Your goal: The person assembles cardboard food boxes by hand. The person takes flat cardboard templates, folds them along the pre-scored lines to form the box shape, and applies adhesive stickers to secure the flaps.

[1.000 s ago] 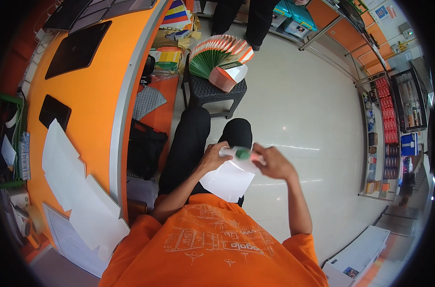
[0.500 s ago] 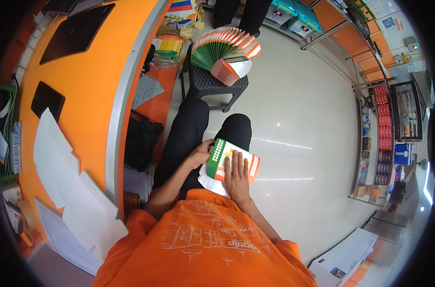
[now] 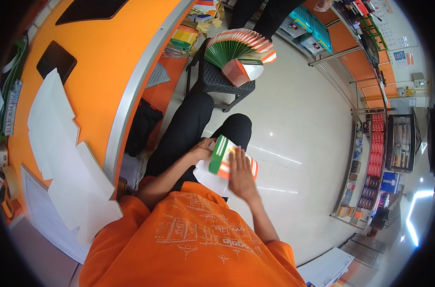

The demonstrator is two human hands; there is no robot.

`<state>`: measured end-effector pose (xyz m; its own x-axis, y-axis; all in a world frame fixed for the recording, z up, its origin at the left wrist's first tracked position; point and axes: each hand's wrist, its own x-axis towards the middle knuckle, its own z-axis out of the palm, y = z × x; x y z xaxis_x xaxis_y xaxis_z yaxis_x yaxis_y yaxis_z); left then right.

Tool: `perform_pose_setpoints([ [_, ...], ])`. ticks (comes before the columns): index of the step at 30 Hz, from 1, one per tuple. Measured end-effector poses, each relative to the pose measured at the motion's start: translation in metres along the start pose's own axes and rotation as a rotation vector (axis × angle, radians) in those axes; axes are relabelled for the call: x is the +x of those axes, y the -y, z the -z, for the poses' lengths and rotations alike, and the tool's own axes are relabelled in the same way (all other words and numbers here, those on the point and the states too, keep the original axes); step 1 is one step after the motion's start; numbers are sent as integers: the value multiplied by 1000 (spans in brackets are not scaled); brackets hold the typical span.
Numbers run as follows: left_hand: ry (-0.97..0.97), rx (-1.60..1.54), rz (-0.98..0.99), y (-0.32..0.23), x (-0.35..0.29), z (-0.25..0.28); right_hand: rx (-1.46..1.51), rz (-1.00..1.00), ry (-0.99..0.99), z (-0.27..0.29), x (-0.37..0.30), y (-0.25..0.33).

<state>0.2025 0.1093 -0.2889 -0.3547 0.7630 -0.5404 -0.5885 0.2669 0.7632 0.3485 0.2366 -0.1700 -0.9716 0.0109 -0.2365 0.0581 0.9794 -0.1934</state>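
A pale, glossy floor streaked with reflected light spreads between an orange, metal-edged desk on the left and a stocked shelf unit on the right — a dark stool and orange wall panels beyond

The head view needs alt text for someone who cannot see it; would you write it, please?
An orange-shirted person rests the right hand on a green, white and orange card piece, the left hand at its left edge. Ahead, a dark stool holds fanned card pieces; white sheets lie on the orange table, left.
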Motion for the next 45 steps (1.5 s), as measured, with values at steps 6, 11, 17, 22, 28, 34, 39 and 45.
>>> perform_pose_setpoints([
  [6,92,-244,-45,42,17,10,-91,-62,-51,-47,-10,31],
  [11,103,-260,-63,39,15,16,32,-71,-35,-29,-3,28],
  [17,-145,425,-169,-5,-7,-14,546,-256,-8,84,20,-41],
  [22,-362,697,-213,-30,-20,-50,505,-398,96,139,35,-38],
  [28,-444,619,-224,15,7,-41,261,-102,127,105,16,9],
  [34,-288,399,-320,66,37,-23,-197,16,-9,9,-35,66],
  [39,-207,456,-388,53,31,-16,33,-65,30,-6,-52,75],
  [45,324,-86,-53,1,7,23,88,-31,21,-29,-56,81],
])
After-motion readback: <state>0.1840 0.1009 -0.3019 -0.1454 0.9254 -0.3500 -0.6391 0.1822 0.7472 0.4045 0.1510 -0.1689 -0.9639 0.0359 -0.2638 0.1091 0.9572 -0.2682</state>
